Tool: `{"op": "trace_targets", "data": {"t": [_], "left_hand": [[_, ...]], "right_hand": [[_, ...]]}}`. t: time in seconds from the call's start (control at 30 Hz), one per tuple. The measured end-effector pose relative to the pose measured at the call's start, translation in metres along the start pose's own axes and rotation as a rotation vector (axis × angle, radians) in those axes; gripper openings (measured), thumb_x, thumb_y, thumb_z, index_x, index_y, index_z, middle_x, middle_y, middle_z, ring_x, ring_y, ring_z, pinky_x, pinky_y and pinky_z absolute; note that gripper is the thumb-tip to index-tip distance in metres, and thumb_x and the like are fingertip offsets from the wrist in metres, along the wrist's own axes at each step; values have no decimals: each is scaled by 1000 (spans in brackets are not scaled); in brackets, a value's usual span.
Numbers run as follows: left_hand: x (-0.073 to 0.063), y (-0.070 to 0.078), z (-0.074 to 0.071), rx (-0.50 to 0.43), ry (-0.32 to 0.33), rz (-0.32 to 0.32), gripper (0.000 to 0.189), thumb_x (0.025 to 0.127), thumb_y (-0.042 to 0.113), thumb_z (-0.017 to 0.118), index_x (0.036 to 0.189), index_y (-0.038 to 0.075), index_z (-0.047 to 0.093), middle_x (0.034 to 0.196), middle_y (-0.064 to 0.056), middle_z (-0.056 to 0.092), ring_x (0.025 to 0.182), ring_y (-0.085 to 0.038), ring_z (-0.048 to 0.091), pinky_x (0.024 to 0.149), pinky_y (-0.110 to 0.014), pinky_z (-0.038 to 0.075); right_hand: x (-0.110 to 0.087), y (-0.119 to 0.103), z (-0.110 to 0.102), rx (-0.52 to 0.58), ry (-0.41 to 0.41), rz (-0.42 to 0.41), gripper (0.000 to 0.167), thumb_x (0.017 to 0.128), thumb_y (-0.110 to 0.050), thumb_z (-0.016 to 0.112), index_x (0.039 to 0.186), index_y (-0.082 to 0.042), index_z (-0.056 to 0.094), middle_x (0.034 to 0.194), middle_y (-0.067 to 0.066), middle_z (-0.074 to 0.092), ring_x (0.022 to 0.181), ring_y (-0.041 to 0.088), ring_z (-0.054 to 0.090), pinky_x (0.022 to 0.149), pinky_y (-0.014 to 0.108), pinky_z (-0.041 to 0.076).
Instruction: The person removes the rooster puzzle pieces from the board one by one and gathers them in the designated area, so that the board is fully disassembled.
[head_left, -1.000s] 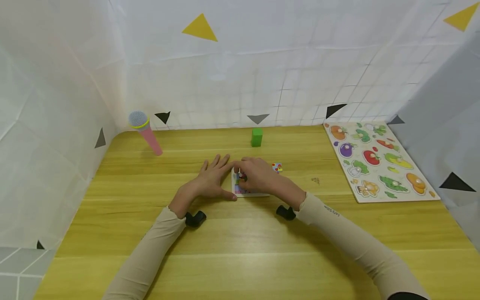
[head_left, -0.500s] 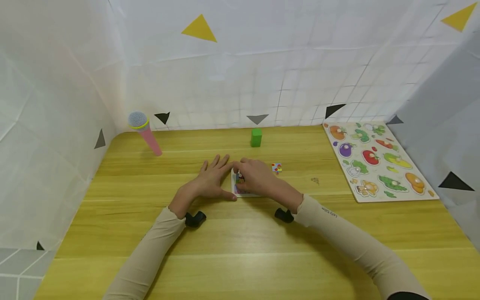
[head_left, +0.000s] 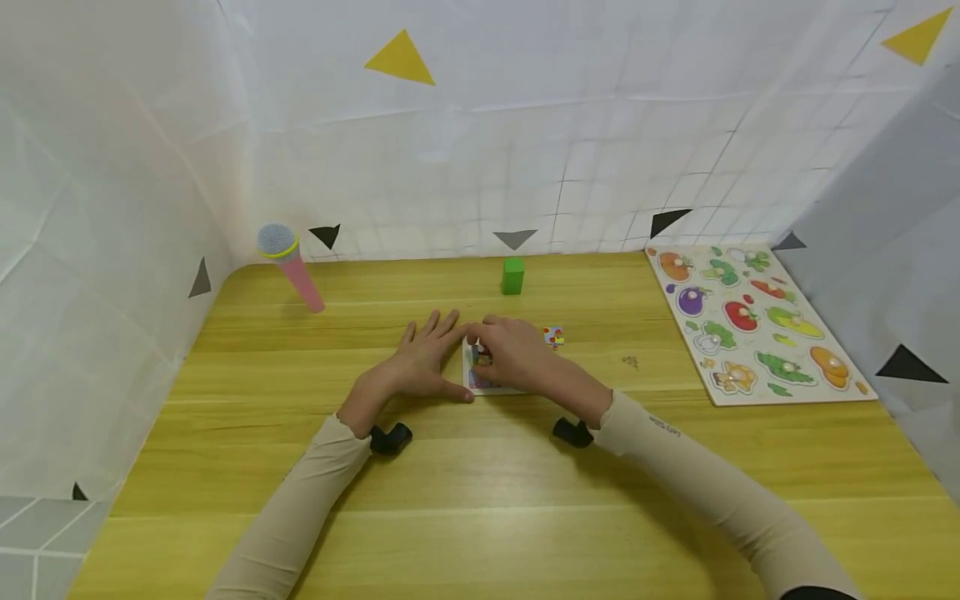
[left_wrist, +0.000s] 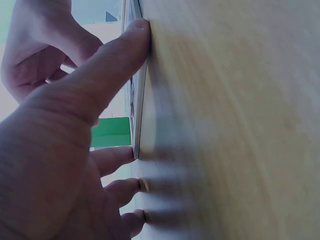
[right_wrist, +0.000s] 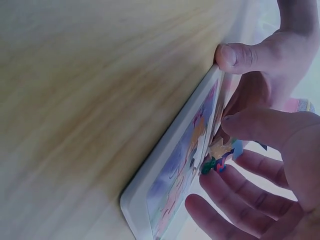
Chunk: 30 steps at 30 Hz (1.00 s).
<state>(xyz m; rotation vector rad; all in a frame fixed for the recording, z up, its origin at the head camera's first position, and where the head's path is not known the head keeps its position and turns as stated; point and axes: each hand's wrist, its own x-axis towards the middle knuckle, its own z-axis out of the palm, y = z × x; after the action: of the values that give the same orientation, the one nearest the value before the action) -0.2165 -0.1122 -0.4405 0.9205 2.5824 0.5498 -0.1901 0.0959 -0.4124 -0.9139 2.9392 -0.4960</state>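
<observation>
Jigsaw tray (right_wrist: 170,140), white-rimmed, flat on tabletop (head_left: 465,508) in front of the person; most of its pic hidden under the R hand in the head view, purple/pink/orange artwork showing along the near part.

L hand (head_left: 420,365) lies at the tray's L side, fingers spread: thumb tip touching near-L corner, index reaching far-L corner, the others on the tabletop just beside.

R hand (head_left: 517,354) is over the tray, fingers bent, pinching a jigsaw piece (right_wrist: 221,150) btwn thumb & fingertips. Piece is tilted, green/red/blue print, right at the tray's surface; can't tell if its lower edge touches.

Loose piece (head_left: 553,336), red/yellow/blue, flat just R of tray, near its far-R corner, partly by the R hand. Green block (head_left: 513,276) upright behind tray, apart from it. Pink mic (head_left: 298,271) w/ grey mesh head + yellow ring, well L of & behind tray. Veg peg puzzle (head_left: 750,358) well R of tray: eggplant, tomato, carrot, corn etc. in cutouts w/ knobs. Small brown mark (head_left: 631,361) on wood, R of tray.

Beige sleeves (head_left: 300,492) on both arms, R one w/ small lettering; black wrist devices (head_left: 392,438) at both wrists, nearer the person than tray. White sheet (head_left: 450,167) w/ yellow, grey, black triangles stands behind tray.
</observation>
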Motion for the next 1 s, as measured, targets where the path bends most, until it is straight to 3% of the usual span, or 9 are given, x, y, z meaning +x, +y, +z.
{"op": "trace_targets", "data": {"t": [0.3, 0.7, 1.0], "left_hand": [[1, 1, -3, 21, -9, -2, 112, 76, 65, 77, 162, 21, 19, 167, -11, 2, 151, -35, -7, 115, -63, -5], [0, 0, 0, 15, -8, -4, 114, 76, 65, 77, 162, 17, 19, 167, -11, 2, 151, -36, -7, 114, -64, -5], [1, 1, 0, 16, -1, -11, 115, 75, 66, 78, 162, 18, 20, 167, -10, 3, 152, -35, -7, 115, -63, -4]], "right_hand": [[-3, 3, -7, -3, 39, -25, 30, 80, -18, 82, 105, -8, 69, 94, 5, 62, 69, 15, 54, 62, 31, 49], [-13, 9, -13, -8, 20, -49, 32, 81, -23, 86, 107, -9, 73, 90, 2, 59, 71, 14, 53, 63, 30, 47], [-21, 14, -20, -1, 16, -33, 27, 82, -11, 78, 108, -8, 75, 90, 3, 61, 69, 14, 52, 62, 29, 47]]}}
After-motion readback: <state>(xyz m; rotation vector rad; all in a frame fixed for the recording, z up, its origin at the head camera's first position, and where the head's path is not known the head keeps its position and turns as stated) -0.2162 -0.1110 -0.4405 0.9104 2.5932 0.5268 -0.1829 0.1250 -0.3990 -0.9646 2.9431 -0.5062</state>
